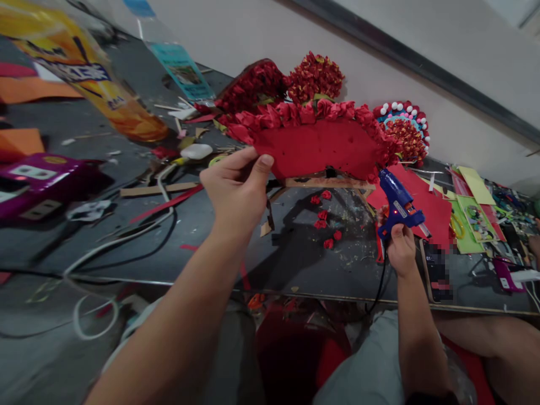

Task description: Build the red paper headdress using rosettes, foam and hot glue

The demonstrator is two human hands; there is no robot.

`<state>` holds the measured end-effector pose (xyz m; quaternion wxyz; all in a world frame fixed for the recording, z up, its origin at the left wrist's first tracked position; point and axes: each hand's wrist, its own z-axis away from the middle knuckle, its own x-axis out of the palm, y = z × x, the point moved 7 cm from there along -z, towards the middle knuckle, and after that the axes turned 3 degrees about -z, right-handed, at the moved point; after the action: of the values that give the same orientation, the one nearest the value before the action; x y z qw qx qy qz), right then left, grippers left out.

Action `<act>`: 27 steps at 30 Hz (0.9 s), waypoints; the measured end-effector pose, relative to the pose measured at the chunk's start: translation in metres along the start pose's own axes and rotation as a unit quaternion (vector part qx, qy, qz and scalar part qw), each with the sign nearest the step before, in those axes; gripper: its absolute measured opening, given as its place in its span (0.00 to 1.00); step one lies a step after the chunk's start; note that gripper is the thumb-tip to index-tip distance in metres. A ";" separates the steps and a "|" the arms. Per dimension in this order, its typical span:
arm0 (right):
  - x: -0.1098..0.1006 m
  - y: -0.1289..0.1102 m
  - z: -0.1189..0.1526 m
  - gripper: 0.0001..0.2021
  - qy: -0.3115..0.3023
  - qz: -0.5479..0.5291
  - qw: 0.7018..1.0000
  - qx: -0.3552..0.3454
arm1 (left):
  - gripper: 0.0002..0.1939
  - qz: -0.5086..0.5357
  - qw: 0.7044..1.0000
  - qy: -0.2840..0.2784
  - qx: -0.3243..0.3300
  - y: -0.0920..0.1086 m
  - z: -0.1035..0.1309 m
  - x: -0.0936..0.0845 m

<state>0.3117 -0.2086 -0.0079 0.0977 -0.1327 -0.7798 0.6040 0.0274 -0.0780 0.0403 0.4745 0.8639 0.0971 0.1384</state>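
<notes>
My left hand (238, 188) pinches the left end of a red panel (320, 147), whose top and right edges are lined with crumpled red paper flowers (291, 114). The panel is raised over the table, and a strip of brown cardboard shows along its lower edge. Wrapped round the handle of a blue hot glue gun (396, 197) is my right hand (400, 247). A small red light glows on the gun, and its nozzle end is close to the panel's lower right corner. Several small red paper roses (323, 215) lie on the table below the panel.
On the left stand an orange drink bottle (97, 79) and a clear bottle with a blue label (181, 67), near a purple power strip (42, 180) and white cable (158, 239). Flower-covered pieces (318, 76) lean at the wall. Right are red paper (426, 197) and a phone (436, 270).
</notes>
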 end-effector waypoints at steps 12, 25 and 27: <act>-0.001 0.002 0.002 0.25 -0.010 0.054 0.998 -0.004 | 0.13 -0.009 1.000 -0.008 0.013 0.005 0.000 0.000; -0.005 0.005 0.001 0.24 0.007 0.054 0.998 0.016 | 0.13 0.013 1.000 0.024 0.008 -0.008 -0.002 -0.004; -0.006 0.005 0.002 0.25 0.012 0.056 0.998 0.024 | 0.13 0.012 1.000 0.023 0.012 -0.009 -0.002 -0.004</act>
<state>0.3170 -0.2108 -0.0131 0.0763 -0.1811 -0.7550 0.6256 0.0230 -0.0730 0.0336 0.4601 0.8673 0.0986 0.1626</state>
